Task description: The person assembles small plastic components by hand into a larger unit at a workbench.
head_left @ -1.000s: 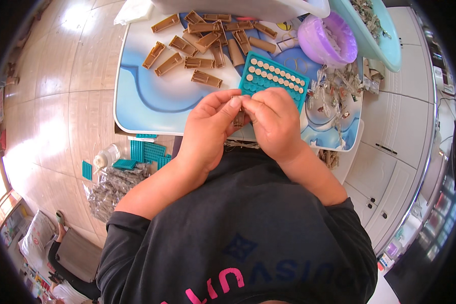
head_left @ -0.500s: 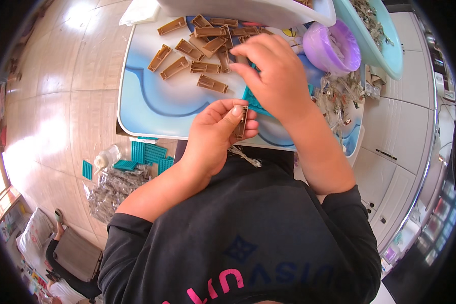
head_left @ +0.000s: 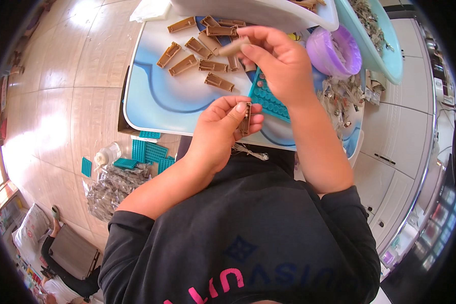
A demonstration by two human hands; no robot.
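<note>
My right hand [head_left: 276,63] has lifted away, pinching a light, stiff brown clip [head_left: 233,47] by its end, while my left hand [head_left: 223,126] pinches another brown piece [head_left: 247,117] below it.

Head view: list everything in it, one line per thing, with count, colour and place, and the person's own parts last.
Small table: one, white and blue top, ahead of the person.
Brown plastic pieces: about ten loose, tan, on the table's far half.
Teal tray: one, on the table under the right hand.
Purple tub: one, far right of the table.
White bin: one, at the table's far edge.
Pale green basin: one, far right.
Teal trays on floor: several, left of the person.
Clear bags: a heap on the floor.
Left hand: holds one brown piece.
Right hand: raised, pinching another brown piece.
</note>
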